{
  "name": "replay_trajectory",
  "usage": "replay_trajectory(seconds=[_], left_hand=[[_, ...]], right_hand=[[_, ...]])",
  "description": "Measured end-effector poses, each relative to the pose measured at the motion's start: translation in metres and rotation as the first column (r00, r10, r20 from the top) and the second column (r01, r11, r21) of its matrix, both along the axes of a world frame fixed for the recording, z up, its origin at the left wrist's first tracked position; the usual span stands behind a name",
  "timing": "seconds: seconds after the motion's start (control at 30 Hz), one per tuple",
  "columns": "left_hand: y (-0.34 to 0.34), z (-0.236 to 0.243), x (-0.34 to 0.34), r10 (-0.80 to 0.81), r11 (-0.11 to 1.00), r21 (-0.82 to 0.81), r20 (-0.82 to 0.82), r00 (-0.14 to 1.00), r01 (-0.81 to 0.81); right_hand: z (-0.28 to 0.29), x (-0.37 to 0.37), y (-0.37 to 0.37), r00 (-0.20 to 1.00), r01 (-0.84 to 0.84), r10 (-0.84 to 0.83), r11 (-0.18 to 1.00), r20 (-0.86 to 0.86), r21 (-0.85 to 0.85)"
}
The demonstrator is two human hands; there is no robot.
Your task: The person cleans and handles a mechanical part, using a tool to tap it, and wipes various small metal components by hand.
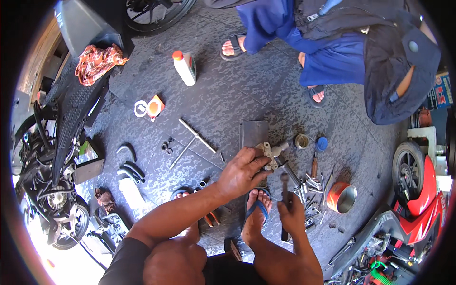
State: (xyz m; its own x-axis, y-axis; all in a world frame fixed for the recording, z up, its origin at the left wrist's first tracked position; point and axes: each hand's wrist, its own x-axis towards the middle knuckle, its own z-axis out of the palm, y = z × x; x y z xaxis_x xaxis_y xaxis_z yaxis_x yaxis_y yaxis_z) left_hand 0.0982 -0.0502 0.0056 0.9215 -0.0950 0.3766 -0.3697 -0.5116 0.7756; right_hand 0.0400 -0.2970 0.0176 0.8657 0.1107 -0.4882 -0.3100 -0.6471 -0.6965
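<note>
My left hand [243,172] is closed around a light grey cast-metal engine part [267,153], holding it over the floor in front of my right foot. Gripped in my right hand [291,214] is a dark metal ratchet handle [285,186], its rounded end pointing away from me, just below the metal part and apart from it. A dark flat block [254,133] lies just beyond the left hand. Beside the part, a hammer-like tool [289,172] with a thick metal shaft rests on the floor.
Sockets and wrenches [311,183] lie right, near an orange-red can [342,197]. A T-handle wrench [196,137], orange-capped bottle [185,69] and black hoses [130,172] lie left and ahead. Motorcycles flank me; another person in blue trousers [332,61] is at the far right.
</note>
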Motion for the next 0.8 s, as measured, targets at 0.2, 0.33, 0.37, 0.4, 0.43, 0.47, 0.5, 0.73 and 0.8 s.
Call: replay_trajectory(seconds=[0.2, 0.33, 0.37, 0.4, 0.43, 0.47, 0.5, 0.73, 0.8], left_hand=[[0.004, 0.0, -0.001, -0.008, 1.0, 0.011, 0.012, 1.0, 0.007], [0.002, 0.001, 0.001, -0.019, 1.0, 0.0, 0.031, 0.999, 0.019], [0.003, 0.001, -0.001, -0.022, 1.0, -0.006, 0.027, 0.999, 0.022], [0.003, -0.001, -0.003, -0.014, 1.0, -0.009, 0.024, 1.0, 0.014], [0.003, -0.001, -0.003, -0.013, 1.0, -0.012, 0.029, 0.999, 0.014], [0.002, 0.001, 0.001, -0.017, 1.0, -0.017, 0.044, 0.999, 0.017], [0.001, 0.001, 0.001, -0.012, 1.0, -0.007, 0.054, 0.998, 0.013], [0.004, -0.003, 0.0, 0.006, 1.0, -0.001, 0.068, 0.998, -0.006], [0.002, -0.002, -0.002, -0.001, 1.0, -0.009, 0.062, 0.998, 0.002]], right_hand=[[0.113, 0.023, 0.015, 0.944, -0.243, 0.269, 0.959, 0.193, -0.147], [0.126, 0.023, 0.026, 0.893, -0.302, 0.345, 0.936, 0.29, -0.183], [0.131, 0.021, 0.029, 0.888, -0.289, 0.327, 0.944, 0.323, -0.161], [0.134, 0.02, 0.03, 0.897, -0.27, 0.293, 0.956, 0.332, -0.116], [0.131, 0.021, 0.034, 0.897, -0.3, 0.335, 0.941, 0.289, -0.159], [0.126, 0.027, 0.038, 0.894, -0.325, 0.371, 0.923, 0.253, -0.206], [0.119, 0.03, 0.039, 0.889, -0.349, 0.404, 0.903, 0.214, -0.252], [0.141, 0.021, 0.035, 0.895, -0.242, 0.217, 0.97, 0.389, 0.017], [0.132, 0.016, 0.033, 0.842, -0.256, 0.234, 0.966, 0.487, -0.021]])
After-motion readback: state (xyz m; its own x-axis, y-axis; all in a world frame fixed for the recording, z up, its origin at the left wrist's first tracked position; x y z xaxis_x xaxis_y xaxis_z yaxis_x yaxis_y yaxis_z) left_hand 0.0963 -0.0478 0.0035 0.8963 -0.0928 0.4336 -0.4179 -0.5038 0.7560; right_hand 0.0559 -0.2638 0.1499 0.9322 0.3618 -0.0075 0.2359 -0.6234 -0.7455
